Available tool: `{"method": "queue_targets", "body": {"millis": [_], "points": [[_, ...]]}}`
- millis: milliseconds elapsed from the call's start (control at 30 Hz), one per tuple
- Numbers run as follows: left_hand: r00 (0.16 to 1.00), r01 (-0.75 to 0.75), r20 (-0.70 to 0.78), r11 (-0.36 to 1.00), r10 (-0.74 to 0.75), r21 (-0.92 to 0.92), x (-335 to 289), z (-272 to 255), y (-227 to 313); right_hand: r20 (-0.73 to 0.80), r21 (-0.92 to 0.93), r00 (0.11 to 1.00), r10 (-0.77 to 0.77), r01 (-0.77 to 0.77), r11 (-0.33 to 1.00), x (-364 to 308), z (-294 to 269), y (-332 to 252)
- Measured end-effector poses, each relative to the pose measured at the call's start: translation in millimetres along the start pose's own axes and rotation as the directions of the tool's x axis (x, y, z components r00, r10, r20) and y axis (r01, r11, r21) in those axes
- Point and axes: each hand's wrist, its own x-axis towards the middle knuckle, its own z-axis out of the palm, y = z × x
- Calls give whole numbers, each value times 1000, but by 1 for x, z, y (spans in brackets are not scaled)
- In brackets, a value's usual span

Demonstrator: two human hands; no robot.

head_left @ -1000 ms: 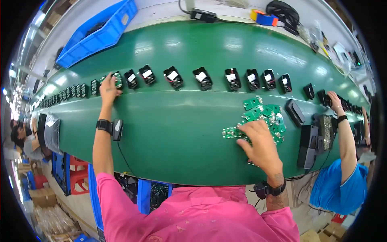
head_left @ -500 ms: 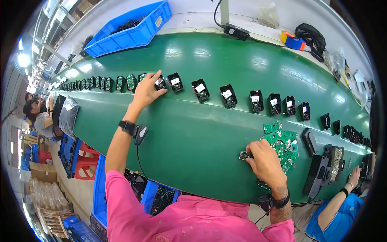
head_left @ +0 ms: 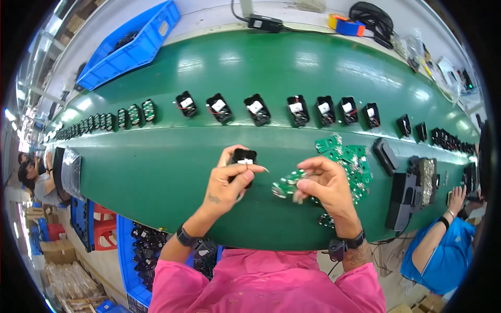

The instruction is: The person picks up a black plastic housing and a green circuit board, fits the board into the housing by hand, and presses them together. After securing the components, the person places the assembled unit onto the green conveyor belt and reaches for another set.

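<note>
In front of me my left hand [head_left: 222,190] is closed around a small black plastic housing [head_left: 244,155] with a white part inside. Its thumb and index finger pinch together over the housing, near what looks like a thin wire end. Just to the right, my right hand [head_left: 326,188] grips a green circuit board [head_left: 284,185] by its right end, slightly blurred. The board and the housing are apart. Beside and beyond the right hand, a loose pile of green circuit boards [head_left: 357,161] lies on the green table [head_left: 172,167].
Open black housings [head_left: 257,109] stand in a row across the table; those on the left hold green boards [head_left: 134,115]. A blue bin [head_left: 130,49] sits at the far left. Black devices [head_left: 404,201] stand at the right, near a co-worker's hand [head_left: 457,198].
My left hand has come back from the row toward me with a housing. My right hand has moved the circuit board left of the pile, toward the housing. The view has shifted.
</note>
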Motion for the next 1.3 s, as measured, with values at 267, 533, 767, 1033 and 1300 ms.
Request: {"method": "queue_targets", "body": {"millis": [267,533,767,1033,1300], "points": [[940,-339,129,901,315,272,-3,48,-17,60,267,998,11,-27,963,-7,0,4],[955,-295,64,916,288,273,-7,48,-18,163,156,978,133,-159,975,-11,2,16],[989,84,146,943,-37,-323,-10,50,-10,19,-28,1000,23,-23,999,-13,12,29],[960,264,205,863,-191,-431,-10,50,2,34,-311,994,-99,105,945,-14,6,31],[967,220,182,944,-178,-246,-13,59,-6,153,-694,860,-487,444,567,-14,15,22]]}}
